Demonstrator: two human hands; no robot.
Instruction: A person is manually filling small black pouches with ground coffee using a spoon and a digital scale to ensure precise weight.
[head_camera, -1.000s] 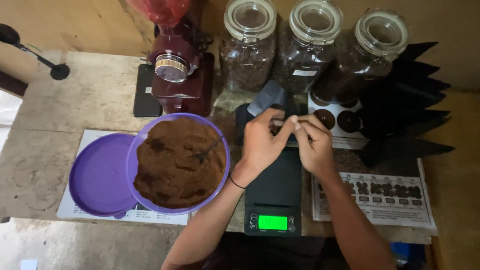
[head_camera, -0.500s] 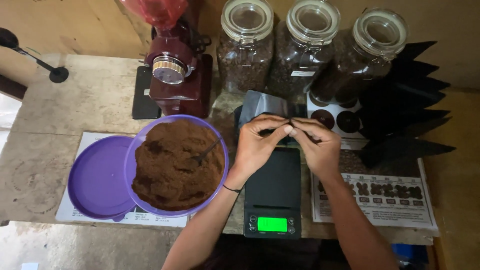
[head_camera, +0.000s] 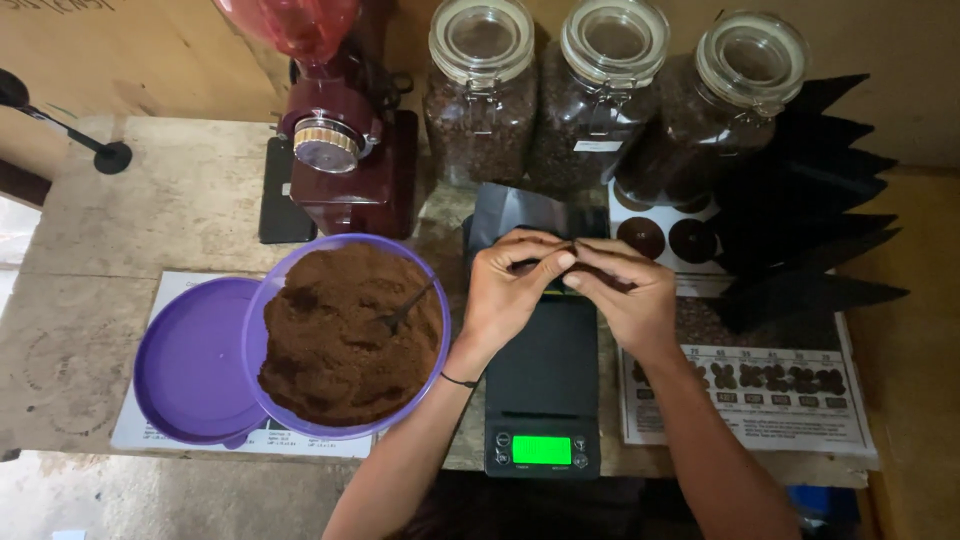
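Note:
My left hand (head_camera: 510, 290) and my right hand (head_camera: 620, 295) meet above a black digital scale (head_camera: 543, 400) with a lit green display. Both pinch the top edge of a dark grey pouch (head_camera: 510, 215) that stands on the scale, mostly behind my fingers. To the left sits a purple bowl (head_camera: 350, 430) heaped with brown ground coffee, a spoon (head_camera: 405, 308) stuck in it. The bowl's purple lid (head_camera: 185, 365) lies beside it.
A dark red grinder (head_camera: 345, 165) stands at the back left. Three glass jars (head_camera: 610, 90) of beans line the back. A fan of black pouches (head_camera: 810, 210) and sheets of round labels (head_camera: 740, 385) lie at right. The table's front edge is near.
Both hands have shifted slightly along the pouch's top edge, still pinching it. The camera view has moved a little; the bowl and scale stay put.

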